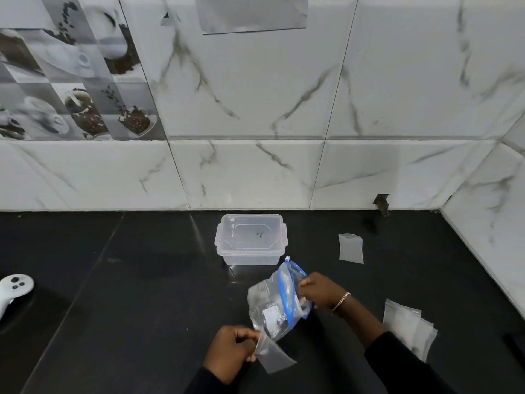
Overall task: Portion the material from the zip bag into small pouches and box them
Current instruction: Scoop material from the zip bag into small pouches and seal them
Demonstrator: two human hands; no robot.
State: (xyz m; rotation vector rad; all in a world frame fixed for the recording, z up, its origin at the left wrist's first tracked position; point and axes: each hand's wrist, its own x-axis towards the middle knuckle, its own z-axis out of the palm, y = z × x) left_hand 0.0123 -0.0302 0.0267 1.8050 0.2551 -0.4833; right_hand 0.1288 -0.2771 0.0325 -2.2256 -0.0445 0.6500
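A clear zip bag [272, 302] with a blue zip strip stands on the black counter, white material showing in its bottom. My right hand [321, 291] grips the bag's open mouth from the right. My left hand [233, 351] pinches a small clear pouch [274, 356] just below the bag. A clear plastic box [251, 240] with its lid on sits behind the bag, near the wall.
One small pouch [351, 248] lies flat to the right of the box. A pile of several pouches [409, 328] lies at the right, near my right forearm. A white controller [14, 291] rests at the left edge. Marble-tiled walls close off the back and right.
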